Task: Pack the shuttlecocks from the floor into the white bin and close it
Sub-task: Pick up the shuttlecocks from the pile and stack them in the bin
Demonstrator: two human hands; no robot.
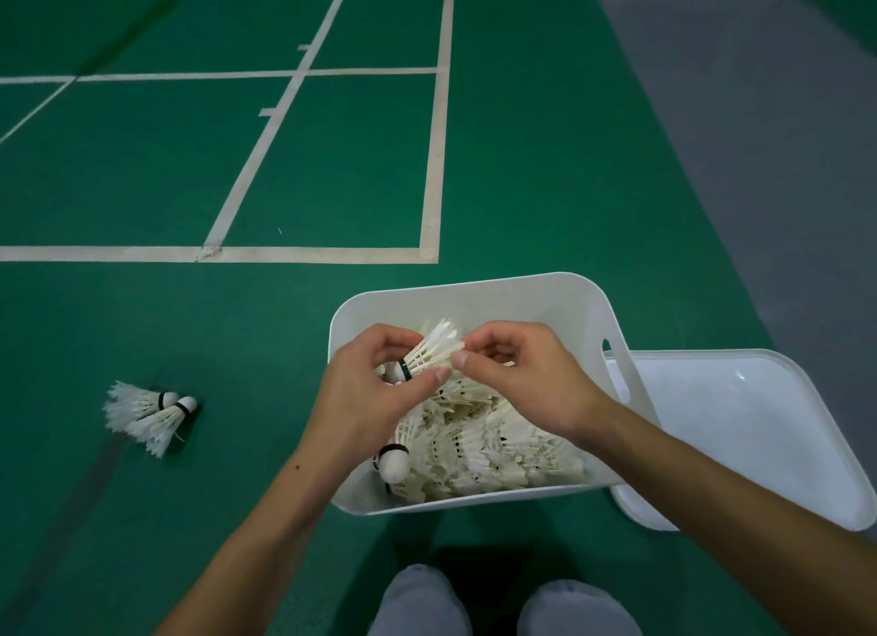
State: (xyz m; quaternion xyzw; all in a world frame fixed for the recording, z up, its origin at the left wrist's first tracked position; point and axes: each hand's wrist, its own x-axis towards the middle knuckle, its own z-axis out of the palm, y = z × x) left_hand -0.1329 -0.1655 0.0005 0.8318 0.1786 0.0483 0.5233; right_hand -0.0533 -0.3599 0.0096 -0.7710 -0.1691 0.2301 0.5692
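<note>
While both hands hold one shuttlecock (pixel 429 353) over the white bin (pixel 479 298), left hand (pixel 375 388) grip closed near cork, right hand (pixel 517 379) pinching feathers: lay it w/ the stacked rows, don't crush. Two more (pixel 147 412) on floor; lid (pixel 740 426) beside bin.

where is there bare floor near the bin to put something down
Bare green floor lies between the white bin and the two loose shuttlecocks, and beyond the bin up to the white court line. The bin's right side is taken by the lid; the bin itself is crowded.
</note>
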